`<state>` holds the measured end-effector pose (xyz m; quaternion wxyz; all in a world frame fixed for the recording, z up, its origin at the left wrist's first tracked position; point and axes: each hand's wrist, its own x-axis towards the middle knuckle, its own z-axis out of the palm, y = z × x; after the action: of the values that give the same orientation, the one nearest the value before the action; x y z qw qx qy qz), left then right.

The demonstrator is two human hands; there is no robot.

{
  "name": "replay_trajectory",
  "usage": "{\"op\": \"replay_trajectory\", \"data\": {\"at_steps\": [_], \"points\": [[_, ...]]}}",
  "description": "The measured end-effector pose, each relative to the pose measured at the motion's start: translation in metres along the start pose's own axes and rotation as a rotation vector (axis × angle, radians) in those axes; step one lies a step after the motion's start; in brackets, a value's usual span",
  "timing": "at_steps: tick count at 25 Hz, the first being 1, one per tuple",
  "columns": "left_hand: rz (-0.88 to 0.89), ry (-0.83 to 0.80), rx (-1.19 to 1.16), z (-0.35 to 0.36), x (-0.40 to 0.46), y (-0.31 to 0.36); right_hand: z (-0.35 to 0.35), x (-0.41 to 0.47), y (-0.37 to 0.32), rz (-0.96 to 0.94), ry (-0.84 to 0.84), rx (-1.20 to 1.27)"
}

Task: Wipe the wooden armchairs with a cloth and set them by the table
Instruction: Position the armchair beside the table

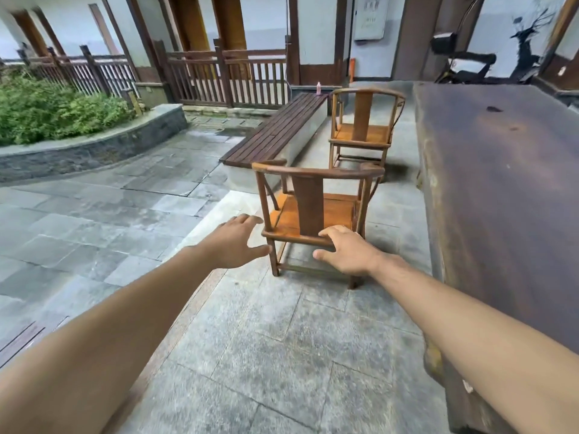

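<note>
On the paving left of the slab table [501, 189], the near armchair [310, 208] stood back-on. Left hand [235, 242] and right hand [347, 250] were spread, empty, at its seat rail; contact unclear. The far armchair [363, 123] stood beyond; open paving lay leftward.

A courtyard of a traditional-style building, open to the weather. Paved in grey stone slabs [131, 214], damp-looking at left of the frame. At upper left, a raised stone-edged planter [94, 145] full of green shrubs [47, 111]. Across the top, a dark wooden railing [225, 76], white walls and timber posts. At centre, a slatted bench [282, 126]; at right, a long dark slab table [501, 198] with wooden armchairs [313, 198] beside it.
</note>
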<state>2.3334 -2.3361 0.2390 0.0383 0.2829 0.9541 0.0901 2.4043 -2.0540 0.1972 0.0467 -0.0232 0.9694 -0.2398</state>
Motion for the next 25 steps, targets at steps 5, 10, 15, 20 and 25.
{"op": "replay_trajectory", "data": {"at_steps": [5, 10, 15, 20, 25], "points": [[0.071, -0.019, -0.018, 0.010, 0.159, -0.076, -0.009, 0.149, 0.039, 0.106, -0.037, -0.098], [0.133, -0.062, 0.018, -0.003, 0.313, -0.129, -0.053, 0.281, 0.060, 0.233, 0.025, -0.172], [0.195, -0.162, 0.052, 0.017, 0.461, -0.141, -0.074, 0.401, 0.117, 0.275, -0.018, -0.233], [0.181, -0.337, 0.216, 0.083, 0.570, -0.148, -0.065, 0.497, 0.212, 0.281, -0.242, -0.348], [0.373, -0.366, 0.325, 0.124, 0.630, -0.176, -0.052, 0.550, 0.269, 0.122, -0.571, -0.259]]}}
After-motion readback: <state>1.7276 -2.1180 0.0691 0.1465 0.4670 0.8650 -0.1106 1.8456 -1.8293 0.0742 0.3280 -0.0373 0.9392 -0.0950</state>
